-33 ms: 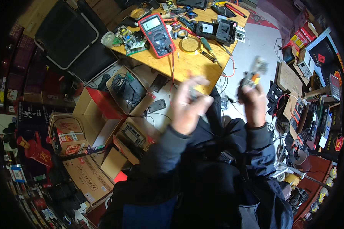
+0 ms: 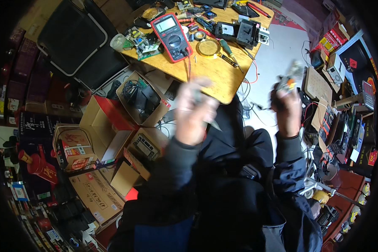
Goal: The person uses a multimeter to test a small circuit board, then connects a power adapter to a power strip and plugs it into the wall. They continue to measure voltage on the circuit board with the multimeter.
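Note:
My left hand [image 2: 194, 112] is smeared by motion in front of the table's near edge. Its fingers are curled together around something small and greyish that I cannot make out. Off to the right, my right hand [image 2: 289, 110] grips a small electrical part [image 2: 290, 82] with a dark body, an orange piece and a pale, blurred upper end. The two hands are well apart, above my lap. Nearest the left hand on the wooden table [image 2: 214, 86] is a red-framed multimeter [image 2: 172, 38], its red lead running down toward that hand.
A magnifying glass [image 2: 208, 48], a green-handled screwdriver [image 2: 227, 49], a black open housing [image 2: 247, 33] and circuit boards [image 2: 145, 44] lie on the table. Left below stand open cardboard boxes [image 2: 109, 126] and a black chair [image 2: 75, 38]. Cluttered electronics [image 2: 344, 134] line the right side.
My left hand has shifted to the left, and my right hand has moved to the right with the electrical part. The gap between them has widened.

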